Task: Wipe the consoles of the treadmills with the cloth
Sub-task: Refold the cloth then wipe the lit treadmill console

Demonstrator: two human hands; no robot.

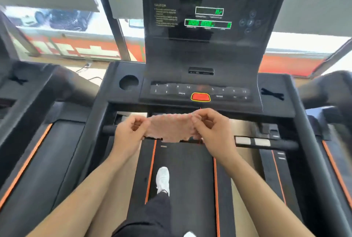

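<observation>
A pink textured cloth [170, 129] is stretched flat between my two hands, just below the treadmill console's front edge. My left hand [129, 134] pinches its left side and my right hand [214, 129] pinches its right side. The black console [202, 49] rises straight ahead, with green lit displays on the upright panel and a keypad row [200, 90] with a red stop button [200, 97] on the lower deck. The cloth does not touch the console.
A round cup holder [129, 82] sits left of the keypad. A black handlebar [266, 142] runs across behind my hands. My white shoe [162, 179] stands on the belt. Neighbouring treadmills flank both sides, with windows behind.
</observation>
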